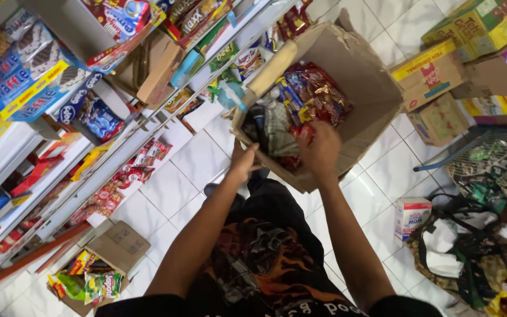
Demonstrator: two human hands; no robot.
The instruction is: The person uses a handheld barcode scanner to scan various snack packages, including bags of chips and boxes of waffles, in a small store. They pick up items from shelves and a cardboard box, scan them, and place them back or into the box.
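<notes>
Right hand (pixel 322 147): fingers reach down into the open cardboard box (pixel 377 88), curled among the snack packets (pixel 315 94). Whether they are closed on a packet I cannot tell; the fingertips are hidden behind the hand.

Left hand (pixel 243 161): fingers wrapped over the near rim of the box, gripping the cardboard wall, apparently to steady the box while the other hand works inside.

The box sits tilted on the white tiled floor (pixel 177 176), just in front of the person's knees, its flaps standing open. Contents: red-and-gold glossy packets on the far side, darker grey-green ones nearer the hands.

To the left, shelves (pixel 89 176) hold blue wafer cartons (pixel 24 70) at the top and red sachets lower down. A small open carton with green and yellow packets (pixel 89 282) lies on the floor below them. To the right stand yellow-and-green cartons (pixel 441 70), a wire basket (pixel 488 158), and a small white-and-red pack (pixel 412 217) upright on the tiles.
</notes>
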